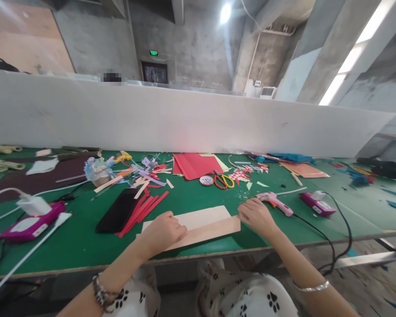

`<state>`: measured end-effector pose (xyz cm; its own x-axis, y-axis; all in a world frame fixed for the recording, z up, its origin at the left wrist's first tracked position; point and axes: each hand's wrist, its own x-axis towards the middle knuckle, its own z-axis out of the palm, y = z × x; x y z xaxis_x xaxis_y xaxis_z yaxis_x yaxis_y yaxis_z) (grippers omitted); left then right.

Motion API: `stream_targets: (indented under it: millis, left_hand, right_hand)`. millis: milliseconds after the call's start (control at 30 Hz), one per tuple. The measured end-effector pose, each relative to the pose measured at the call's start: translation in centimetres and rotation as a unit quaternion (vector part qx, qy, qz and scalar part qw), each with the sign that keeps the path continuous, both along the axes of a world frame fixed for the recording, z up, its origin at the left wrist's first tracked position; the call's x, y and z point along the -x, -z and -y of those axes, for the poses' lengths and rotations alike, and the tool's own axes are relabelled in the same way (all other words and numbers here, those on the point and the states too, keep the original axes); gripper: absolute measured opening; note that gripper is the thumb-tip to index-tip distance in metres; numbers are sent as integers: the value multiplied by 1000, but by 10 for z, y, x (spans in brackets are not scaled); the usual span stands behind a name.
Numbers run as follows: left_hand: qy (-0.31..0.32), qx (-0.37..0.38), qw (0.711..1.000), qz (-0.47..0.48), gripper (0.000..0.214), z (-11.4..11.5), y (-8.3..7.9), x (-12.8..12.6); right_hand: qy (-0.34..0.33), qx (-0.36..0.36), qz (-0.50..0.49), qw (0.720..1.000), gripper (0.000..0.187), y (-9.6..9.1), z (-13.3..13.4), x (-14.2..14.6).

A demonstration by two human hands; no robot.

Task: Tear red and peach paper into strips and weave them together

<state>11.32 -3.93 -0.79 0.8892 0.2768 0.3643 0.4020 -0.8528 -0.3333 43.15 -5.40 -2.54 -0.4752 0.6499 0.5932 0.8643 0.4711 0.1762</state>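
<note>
A pale peach sheet of paper point(203, 224), folded lengthwise, lies on the green table point(86, 246) near its front edge. My left hand point(163, 233) presses down on the sheet's left part with fingers curled. My right hand point(255, 215) pinches the sheet's right end, fingers closed on the fold. A pink glue gun point(273, 201) lies just right of my right hand.
A black phone point(117, 211) and red paper strips point(141, 210) lie left of the sheet. Behind are red sheets point(193, 165), scissors point(223, 180), a tape roll point(206, 180), and scraps. Pink power strips point(31, 222) point(317, 203) with cables sit at both sides. A white partition point(185, 119) backs the table.
</note>
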Motion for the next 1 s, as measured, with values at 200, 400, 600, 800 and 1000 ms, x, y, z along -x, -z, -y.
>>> stream_targets:
  millis: [200, 400, 600, 800, 1000]
  left_hand:
    - [0, -3, 1000, 0, 31, -4, 0, 0]
    - [-26, -56, 998, -12, 20, -1, -8, -15]
    - [3, -95, 995, 16, 21, -3, 1, -48]
    - [-10, -114, 993, 36, 21, -13, 11, -14]
    - [-55, -123, 991, 5, 27, -14, 4, 44]
  right_hand:
    - [-45, 77, -54, 995, 13, -16, 9, 28]
    - [-123, 135, 66, 981, 24, -19, 7, 75]
    - [-128, 127, 72, 981, 28, -17, 4, 83]
    - [-127, 158, 11, 979, 33, -17, 6, 53]
    - [-109, 141, -20, 984, 34, -10, 6, 32]
